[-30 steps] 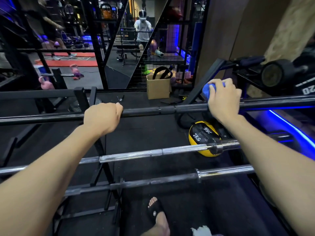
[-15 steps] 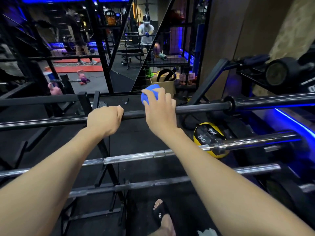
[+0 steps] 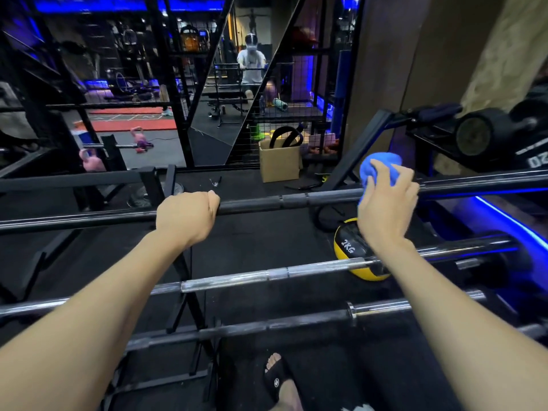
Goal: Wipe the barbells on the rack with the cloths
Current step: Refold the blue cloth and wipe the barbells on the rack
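Up top, the left hand [image 3: 186,216] curls round the highest barbell [image 3: 290,200] on the rack [image 3: 154,185]; toward its right end, the right hand [image 3: 385,209] clutches a blue cloth [image 3: 378,166] against it

Medicine ball [image 3: 350,247] below top barbell [image 3: 267,203]; box [image 3: 280,163] behind

The cloth [image 3: 379,169] is bright blue. The top barbell [image 3: 267,204] is matt black; the middle bar [image 3: 252,277] is shiny silver. The ball [image 3: 355,253] is yellow and black with white "2KG". The box [image 3: 280,163] is tan. The kettlebells [image 3: 89,163] are pink.
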